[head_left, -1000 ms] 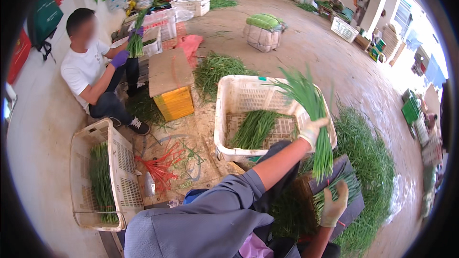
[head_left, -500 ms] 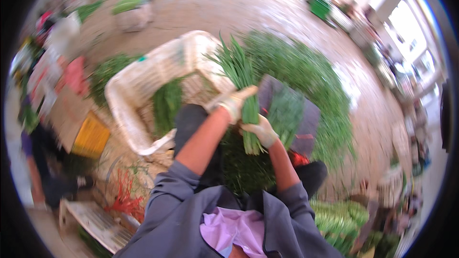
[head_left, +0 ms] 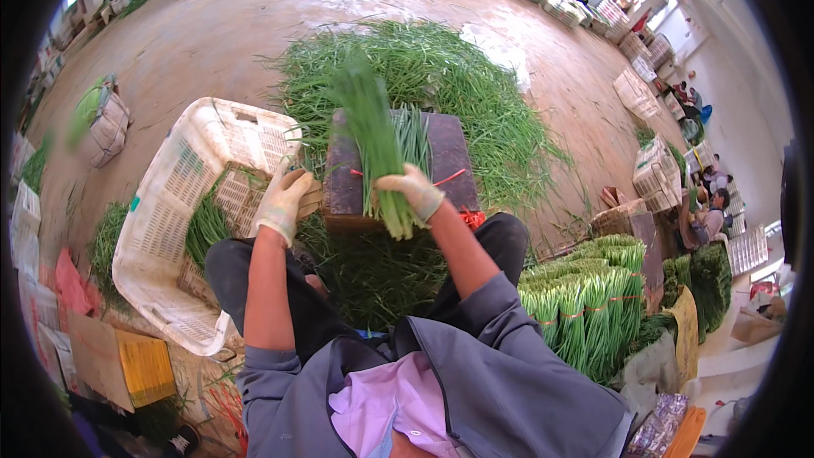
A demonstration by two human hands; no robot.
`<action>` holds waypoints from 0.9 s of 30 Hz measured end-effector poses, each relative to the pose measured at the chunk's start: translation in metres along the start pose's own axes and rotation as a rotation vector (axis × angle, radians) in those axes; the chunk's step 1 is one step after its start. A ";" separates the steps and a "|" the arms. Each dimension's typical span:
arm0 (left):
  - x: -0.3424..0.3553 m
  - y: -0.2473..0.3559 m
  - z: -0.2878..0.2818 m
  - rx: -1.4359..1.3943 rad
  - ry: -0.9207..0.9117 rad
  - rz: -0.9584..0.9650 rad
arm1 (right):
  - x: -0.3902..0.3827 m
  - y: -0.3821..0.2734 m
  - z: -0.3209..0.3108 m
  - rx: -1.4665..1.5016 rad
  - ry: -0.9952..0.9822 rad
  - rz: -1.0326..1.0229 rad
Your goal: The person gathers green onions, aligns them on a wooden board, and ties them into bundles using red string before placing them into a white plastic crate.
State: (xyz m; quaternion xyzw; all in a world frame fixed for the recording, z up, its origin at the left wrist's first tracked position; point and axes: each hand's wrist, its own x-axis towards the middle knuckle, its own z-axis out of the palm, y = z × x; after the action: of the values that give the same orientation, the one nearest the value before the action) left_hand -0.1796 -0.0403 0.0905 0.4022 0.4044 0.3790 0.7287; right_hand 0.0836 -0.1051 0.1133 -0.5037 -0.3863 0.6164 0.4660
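My right hand (head_left: 410, 193), in a pale glove, grips a bunch of chives (head_left: 376, 140) near its cut ends. The leafy tops are blurred and point away from me, above a dark block (head_left: 448, 142). Another bunch of chives (head_left: 413, 131) lies on that block, partly covered by the held one. A red tie (head_left: 450, 177) shows on the block, at the right of the bunch. To the left of the block, my gloved left hand (head_left: 284, 201) is apart from the chives, fingers stretched out, with nothing visible in it.
A white plastic crate (head_left: 165, 195) with some chives inside stands at my left. Loose green leaves (head_left: 492, 127) are heaped behind and around the block. Tied bundles of chives (head_left: 585, 301) stand at my right, and a cardboard box (head_left: 106, 352) sits at lower left.
My left hand has let go of the chives and moved left; my right hand keeps hold of them. The view has turned, showing the block and the tied bundles more fully.
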 end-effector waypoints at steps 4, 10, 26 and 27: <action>-0.005 0.008 0.003 0.019 0.041 -0.008 | 0.006 -0.030 -0.077 -0.146 0.176 -0.057; 0.010 0.018 0.017 -0.093 0.105 0.102 | 0.067 0.043 -0.128 -1.056 0.566 0.246; -0.008 -0.070 -0.379 0.800 0.909 -0.610 | 0.062 0.095 -0.153 -1.261 0.734 0.201; -0.017 -0.097 -0.394 0.803 0.874 -0.760 | 0.055 0.085 -0.152 -1.263 0.785 0.183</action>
State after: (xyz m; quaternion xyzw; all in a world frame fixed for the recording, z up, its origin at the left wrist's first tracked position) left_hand -0.5170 0.0171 -0.1286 0.2819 0.8813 0.0462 0.3765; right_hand 0.2137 -0.0740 -0.0106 -0.8883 -0.4287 0.0887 0.1386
